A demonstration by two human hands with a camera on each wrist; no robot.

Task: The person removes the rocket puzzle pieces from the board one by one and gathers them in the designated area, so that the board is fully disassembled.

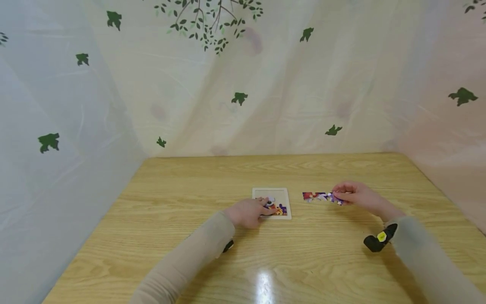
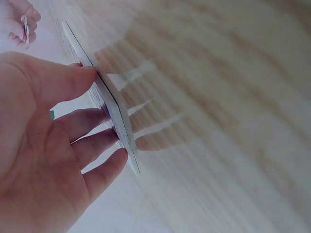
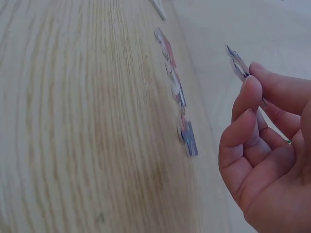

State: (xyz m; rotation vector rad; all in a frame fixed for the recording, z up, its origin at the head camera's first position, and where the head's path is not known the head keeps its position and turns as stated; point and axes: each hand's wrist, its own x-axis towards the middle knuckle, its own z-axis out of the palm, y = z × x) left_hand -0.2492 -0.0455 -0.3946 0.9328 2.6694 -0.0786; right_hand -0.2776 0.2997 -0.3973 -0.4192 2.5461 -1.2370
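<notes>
A light, square puzzle tray [image 1: 282,195] lies on the table with joined jigsaw pieces [image 1: 281,210] in its lower part. My left hand [image 1: 249,212] rests on it, fingers spread over the pieces. In the left wrist view the thumb [image 2: 73,82] touches the tray's edge [image 2: 116,108] and the other fingertips lie on it. To the right, my right hand [image 1: 358,195] pinches a jigsaw piece [image 3: 238,64] between thumb and fingertips, raised off the table. Beneath and to the left of it, a row of colourful jigsaw pieces [image 3: 176,85] lies on the wood.
The wooden table [image 1: 190,181] reaches back to a pale hanging cloth [image 1: 197,126] printed with leaves and green birds. Similar cloth hangs at both sides. A black wrist camera [image 1: 376,242] hangs under the right sleeve.
</notes>
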